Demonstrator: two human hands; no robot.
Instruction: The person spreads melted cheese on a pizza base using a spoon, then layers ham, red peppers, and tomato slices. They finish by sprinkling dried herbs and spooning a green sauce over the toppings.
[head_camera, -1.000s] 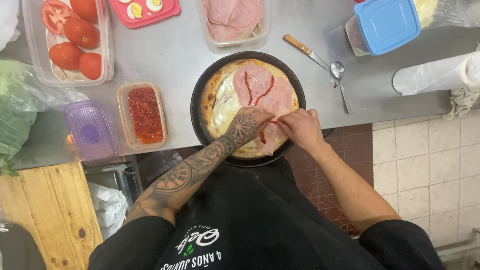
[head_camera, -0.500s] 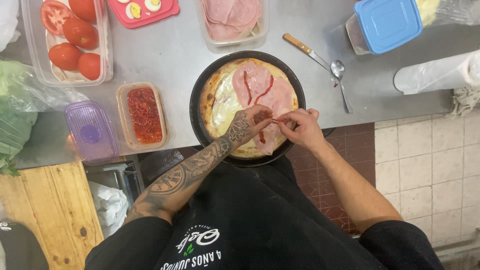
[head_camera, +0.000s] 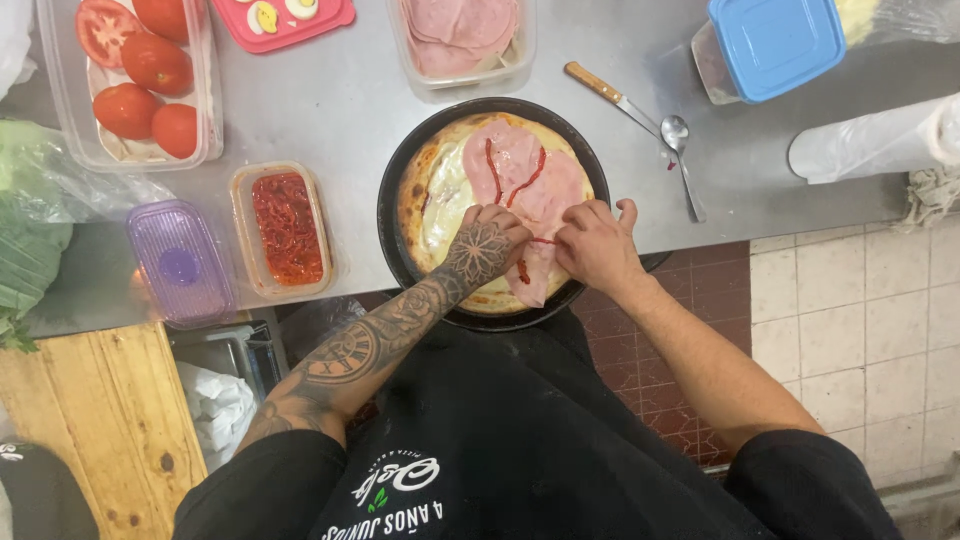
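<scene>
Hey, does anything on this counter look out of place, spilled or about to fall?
The round black pizza pan juts past the front edge of the steel counter, partly unsupported. A few red specks lie beside the metal spoon. Nothing else stands out.

Tomato tub (head_camera: 205, 120) cut off above

A grey steel counter (head_camera: 340, 110) fills the upper part of the view, its surface dull and evenly lit. Below its edge on the right, the floor (head_camera: 860, 330) is laid with pale square tiles beside a band of dark red ones. A worn wooden board (head_camera: 100, 430) sits lower left.
</scene>
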